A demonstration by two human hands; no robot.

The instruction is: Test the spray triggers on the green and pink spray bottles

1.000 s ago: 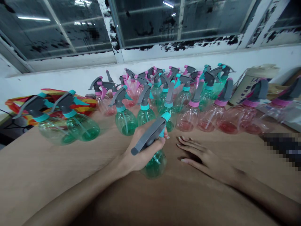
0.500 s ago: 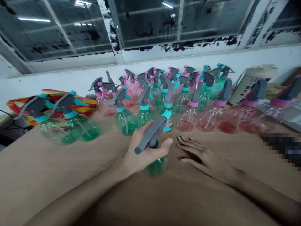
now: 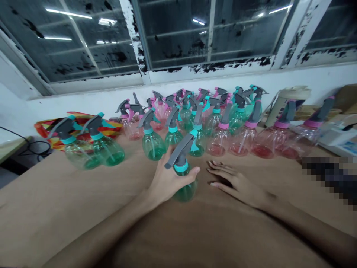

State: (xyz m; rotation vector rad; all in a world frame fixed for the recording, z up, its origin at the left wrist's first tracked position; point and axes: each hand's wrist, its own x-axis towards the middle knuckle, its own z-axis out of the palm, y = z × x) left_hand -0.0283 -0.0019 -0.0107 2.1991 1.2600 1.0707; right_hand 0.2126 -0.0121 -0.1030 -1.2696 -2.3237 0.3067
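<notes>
The left hand (image 3: 167,178) is wrapped around a green spray bottle (image 3: 186,190), thumb across its teal collar under the grey trigger head. The bottle stands upright on the brown table (image 3: 83,208), close in front of the person. The right hand (image 3: 238,183) lies flat just beside it, palm down with fingers loose, holding nothing and not touching the bottle. Behind them is a crowd of spray bottles, the green ones (image 3: 153,143) toward the middle and the pink ones (image 3: 260,143) running off to the right. Two more green bottles (image 3: 107,149) sit apart on the left, in front of a striped bag (image 3: 41,130). Dark windows (image 3: 178,33) run above.
</notes>
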